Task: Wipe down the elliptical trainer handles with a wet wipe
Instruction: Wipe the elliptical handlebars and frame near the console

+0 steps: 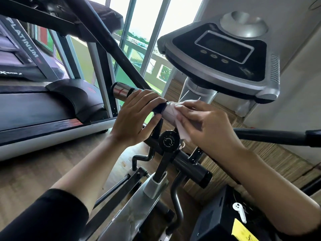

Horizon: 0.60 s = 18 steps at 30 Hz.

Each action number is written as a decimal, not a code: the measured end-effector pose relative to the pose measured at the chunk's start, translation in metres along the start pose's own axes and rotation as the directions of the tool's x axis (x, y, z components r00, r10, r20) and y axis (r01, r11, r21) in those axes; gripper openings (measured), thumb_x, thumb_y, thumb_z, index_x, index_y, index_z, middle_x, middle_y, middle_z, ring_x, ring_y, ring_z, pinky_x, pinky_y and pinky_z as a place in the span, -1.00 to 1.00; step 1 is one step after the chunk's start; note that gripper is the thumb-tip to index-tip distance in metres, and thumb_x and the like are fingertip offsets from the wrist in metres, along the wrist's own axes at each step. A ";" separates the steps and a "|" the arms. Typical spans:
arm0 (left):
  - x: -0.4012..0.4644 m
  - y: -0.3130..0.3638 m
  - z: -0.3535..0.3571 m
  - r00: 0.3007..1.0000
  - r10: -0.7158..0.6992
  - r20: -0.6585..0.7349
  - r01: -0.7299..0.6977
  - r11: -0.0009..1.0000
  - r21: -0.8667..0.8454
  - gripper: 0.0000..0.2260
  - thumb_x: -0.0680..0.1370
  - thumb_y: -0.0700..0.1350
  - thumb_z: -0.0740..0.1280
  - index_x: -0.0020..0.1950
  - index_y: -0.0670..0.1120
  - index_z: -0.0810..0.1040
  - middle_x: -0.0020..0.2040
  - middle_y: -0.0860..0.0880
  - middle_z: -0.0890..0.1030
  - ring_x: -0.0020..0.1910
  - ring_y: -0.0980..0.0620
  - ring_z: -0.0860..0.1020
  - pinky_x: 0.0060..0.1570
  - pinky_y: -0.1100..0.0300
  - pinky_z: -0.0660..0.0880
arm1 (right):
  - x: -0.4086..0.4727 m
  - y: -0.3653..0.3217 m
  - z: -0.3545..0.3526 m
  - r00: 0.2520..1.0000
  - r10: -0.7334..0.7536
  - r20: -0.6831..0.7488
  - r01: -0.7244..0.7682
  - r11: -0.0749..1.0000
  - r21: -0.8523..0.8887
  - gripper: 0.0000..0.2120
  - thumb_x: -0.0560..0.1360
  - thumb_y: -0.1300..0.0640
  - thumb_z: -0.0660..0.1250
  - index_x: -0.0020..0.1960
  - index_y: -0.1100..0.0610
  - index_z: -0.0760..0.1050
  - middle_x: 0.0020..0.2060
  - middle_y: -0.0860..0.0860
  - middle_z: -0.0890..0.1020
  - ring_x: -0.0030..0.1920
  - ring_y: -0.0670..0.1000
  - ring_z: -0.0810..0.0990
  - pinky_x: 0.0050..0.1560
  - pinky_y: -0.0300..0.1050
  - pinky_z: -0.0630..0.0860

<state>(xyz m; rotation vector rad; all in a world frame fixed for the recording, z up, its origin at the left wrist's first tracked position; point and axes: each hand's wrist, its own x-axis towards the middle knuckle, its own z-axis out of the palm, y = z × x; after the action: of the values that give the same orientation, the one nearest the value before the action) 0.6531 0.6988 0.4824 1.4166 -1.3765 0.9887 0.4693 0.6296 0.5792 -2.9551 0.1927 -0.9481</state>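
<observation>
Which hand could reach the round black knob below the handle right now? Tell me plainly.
Probably neither freely. The left hand grips the handle and the right hand holds the wet wipe against it. The knob itself sits uncovered just below both hands, so either could likely drop to it after letting go.

Wooden floor [43, 174]; treadmill [52, 108]; elliptical trainer [139, 211]

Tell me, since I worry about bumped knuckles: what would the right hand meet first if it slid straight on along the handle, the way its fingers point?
Most likely the left hand, gripping the handle just beyond the wipe under the right hand.
</observation>
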 end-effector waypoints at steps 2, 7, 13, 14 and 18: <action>0.000 0.000 0.001 1.000 0.007 -0.016 -0.007 1.000 -0.002 -0.72 0.57 -0.12 0.24 0.20 -0.23 0.54 0.18 -0.14 0.57 0.22 -0.15 0.50 0.34 0.01 0.32 | -0.015 0.002 -0.004 0.993 -0.103 -0.056 0.098 0.991 -0.090 -0.77 0.52 0.18 0.37 0.16 0.18 0.59 0.12 0.00 0.61 0.12 -0.10 0.57 0.21 -0.26 0.47; -0.002 -0.001 0.009 0.995 0.017 -0.100 -0.016 1.000 0.010 -0.73 0.58 -0.11 0.24 0.19 -0.23 0.55 0.16 -0.15 0.58 0.20 -0.15 0.50 0.32 -0.02 0.33 | -0.009 0.002 0.005 0.976 -0.217 0.001 0.209 0.938 -0.275 -0.73 0.57 0.11 0.27 0.20 0.18 0.56 0.15 0.07 0.60 0.16 -0.02 0.55 0.25 -0.16 0.47; -0.004 -0.004 0.016 0.986 0.054 -0.157 -0.049 0.998 0.036 -0.73 0.58 -0.10 0.24 0.20 -0.21 0.54 0.16 -0.14 0.57 0.19 -0.15 0.49 0.33 0.01 0.29 | -0.010 0.003 0.004 0.962 -0.268 0.051 0.268 0.889 -0.370 -0.74 0.56 0.15 0.29 0.21 0.18 0.57 0.18 0.07 0.58 0.17 -0.03 0.54 0.26 -0.21 0.44; -0.004 -0.005 0.017 0.985 0.057 -0.165 -0.051 0.998 0.042 -0.73 0.58 -0.09 0.24 0.21 -0.20 0.53 0.17 -0.13 0.57 0.20 -0.14 0.49 0.34 0.02 0.28 | -0.017 0.005 0.001 0.952 -0.302 0.050 0.297 0.868 -0.398 -0.76 0.56 0.16 0.30 0.18 0.20 0.58 0.16 0.07 0.58 0.15 -0.04 0.54 0.25 -0.24 0.44; -0.006 -0.007 0.021 0.978 0.072 -0.196 -0.062 0.996 0.058 -0.70 0.60 -0.05 0.21 0.22 -0.19 0.53 0.17 -0.12 0.56 0.20 -0.12 0.47 0.34 0.05 0.25 | -0.026 0.008 0.005 0.906 -0.419 0.062 0.391 0.769 -0.505 -0.75 0.58 0.22 0.27 0.21 0.30 0.53 0.06 0.11 0.59 0.06 0.03 0.54 0.22 -0.26 0.40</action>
<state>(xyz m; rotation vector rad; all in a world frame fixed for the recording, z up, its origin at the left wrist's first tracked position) 0.6589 0.6803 0.4706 1.2782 -1.2658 1.1842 0.4503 0.6250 0.5589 -3.5549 -0.2602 -1.1798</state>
